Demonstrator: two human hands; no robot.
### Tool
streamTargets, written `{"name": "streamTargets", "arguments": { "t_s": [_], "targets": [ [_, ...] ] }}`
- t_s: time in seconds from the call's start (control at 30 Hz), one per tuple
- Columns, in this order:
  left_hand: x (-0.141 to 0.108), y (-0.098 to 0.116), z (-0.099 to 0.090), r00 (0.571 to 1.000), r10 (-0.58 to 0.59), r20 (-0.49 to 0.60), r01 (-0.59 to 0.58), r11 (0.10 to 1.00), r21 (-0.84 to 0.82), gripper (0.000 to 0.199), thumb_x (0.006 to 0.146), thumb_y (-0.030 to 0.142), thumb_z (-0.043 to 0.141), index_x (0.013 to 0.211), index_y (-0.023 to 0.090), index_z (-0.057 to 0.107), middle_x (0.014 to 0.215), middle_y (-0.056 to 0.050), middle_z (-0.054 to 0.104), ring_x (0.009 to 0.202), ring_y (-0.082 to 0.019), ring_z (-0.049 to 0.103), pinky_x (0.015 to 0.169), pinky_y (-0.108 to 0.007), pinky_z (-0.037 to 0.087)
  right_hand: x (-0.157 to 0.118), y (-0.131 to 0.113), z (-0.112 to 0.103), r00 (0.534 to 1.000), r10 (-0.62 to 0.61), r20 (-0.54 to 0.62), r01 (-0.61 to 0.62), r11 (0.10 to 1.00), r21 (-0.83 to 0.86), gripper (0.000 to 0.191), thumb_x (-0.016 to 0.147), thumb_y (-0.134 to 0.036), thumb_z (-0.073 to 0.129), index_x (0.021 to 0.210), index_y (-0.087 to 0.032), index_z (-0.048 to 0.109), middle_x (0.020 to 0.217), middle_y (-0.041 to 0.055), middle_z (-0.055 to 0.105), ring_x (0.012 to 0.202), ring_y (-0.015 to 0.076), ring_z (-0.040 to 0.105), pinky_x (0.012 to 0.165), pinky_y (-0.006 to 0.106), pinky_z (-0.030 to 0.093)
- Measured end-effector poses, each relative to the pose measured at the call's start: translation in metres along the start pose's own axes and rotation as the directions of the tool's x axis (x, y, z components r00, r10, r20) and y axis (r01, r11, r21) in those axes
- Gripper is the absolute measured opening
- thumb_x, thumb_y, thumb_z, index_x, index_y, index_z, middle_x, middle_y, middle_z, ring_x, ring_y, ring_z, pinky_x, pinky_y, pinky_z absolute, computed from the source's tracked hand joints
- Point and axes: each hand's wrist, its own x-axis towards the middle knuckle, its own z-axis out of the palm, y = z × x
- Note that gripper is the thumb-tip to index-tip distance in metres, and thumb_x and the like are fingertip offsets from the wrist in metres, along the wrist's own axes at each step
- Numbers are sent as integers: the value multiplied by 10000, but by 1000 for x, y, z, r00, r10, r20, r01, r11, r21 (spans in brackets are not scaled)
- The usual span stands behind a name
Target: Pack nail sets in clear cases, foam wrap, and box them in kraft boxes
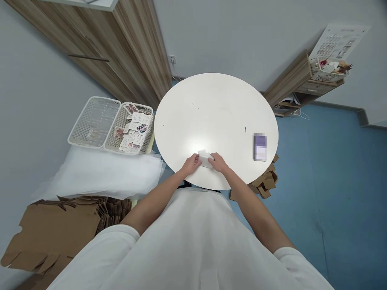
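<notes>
Near the front edge of the round white table [211,104], both of my hands grip a small white, slightly translucent packet [205,160]. My left hand [191,164] pinches its left side, fingers curled. On the opposite side, my right hand [219,162] has its thumb and fingers closed on the packet's edge. A flap or loose piece sticks up at its far side. What lies inside, if anything, cannot be made out.
A purple blurred rectangle [260,147] lies on the table's right. To the left stand white baskets [90,121] with printed cards [137,129], white sheets [111,171] and flattened cardboard boxes [60,227]. Folded cardboard boxes [267,180] sit below the table's right edge.
</notes>
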Motion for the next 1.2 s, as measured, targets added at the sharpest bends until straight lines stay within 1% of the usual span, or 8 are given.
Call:
{"name": "streamTargets", "arguments": {
  "t_s": [0.17, 0.33, 0.43, 0.57, 0.73, 0.83, 0.97, 1.2],
  "targets": [
    [7, 6, 8, 969, -180, -169, 187, 982, 23, 277, 777, 307, 533, 1017, 170, 511, 1048, -75, 542, 752, -139, 562, 760, -303, 445, 11, 5, 7, 981, 167, -103, -156, 982, 110, 377, 840, -360, 373, 1154, -180, 479, 1102, 99, 514, 979, 199, 504, 839, 316, 400],
    [2, 7, 12, 950, -233, -210, 230, 972, -39, 344, 781, 315, 531, 1089, 166, 494, 1067, -83, 534, 784, -146, 563, 763, -306, 450, -14, 14, 17, 956, 220, -196, -165, 950, 266, 538, 832, -407, 380, 1313, -176, 313, 1238, 135, 410, 966, 199, 514, 876, 365, 407],
    [-6, 7, 11, 933, -271, -238, 256, 962, -93, 378, 794, 341, 518, 1126, 164, 483, 1076, -91, 539, 827, -152, 558, 780, -309, 451, -35, 17, 19, 958, 236, -166, -163, 918, 362, 541, 826, -422, 395, 1307, -185, 325, 1233, 132, 411, 851, 169, 545, 861, 373, 427],
    [-18, 9, 14, 929, -285, -236, 257, 956, -144, 396, 818, 363, 487, 1169, 183, 473, 1096, -99, 529, 877, -163, 556, 784, -319, 463, -50, 16, 23, 978, 195, -70, -143, 879, 455, 512, 823, -452, 400, 1280, -223, 369, 1243, 116, 392, 903, 175, 546, 850, 374, 451],
    [-24, 11, 27, 947, -235, -218, 196, 963, -185, 420, 824, 332, 483, 1215, 179, 462, 1101, -110, 513, 910, -171, 548, 766, -310, 486, -43, 11, 31, 988, 155, -23, -128, 886, 446, 527, 799, -435, 452, 1281, -236, 378, 1225, 113, 403, 975, 201, 511, 841, 387, 466],
    [-21, 5, 27, 935, -245, -257, 185, 954, -235, 439, 821, 322, 493, 1227, 161, 452, 1086, -112, 513, 898, -165, 554, 774, -311, 489, -30, 3, 34, 988, 154, -24, -129, 896, 425, 545, 787, -411, 472, 1287, -216, 376, 1218, 120, 423, 1024, 213, 488, 839, 379, 469],
    [-14, -11, 5, 908, -274, -317, 186, 942, -280, 440, 825, 329, 487, 1232, 166, 443, 1117, -115, 514, 943, -180, 550, 795, -327, 480, -3, -21, 40, 994, 108, -12, -94, 910, 403, 541, 787, -385, 471, 1293, -217, 380, 1264, 108, 424, 1053, 206, 485, 870, 370, 449],
    [3, -51, -71, 869, -278, -410, 170, 945, -280, 428, 809, 326, 493, 1211, 187, 451, 1224, -106, 500, 1124, -230, 466, 908, -379, 401, 65, -85, 63, 995, 104, 7, -98, 913, 395, 535, 780, -391, 470, 1288, -237, 400, 1320, 57, 434, 1147, 216, 444, 920, 378, 407]
  ]
}}
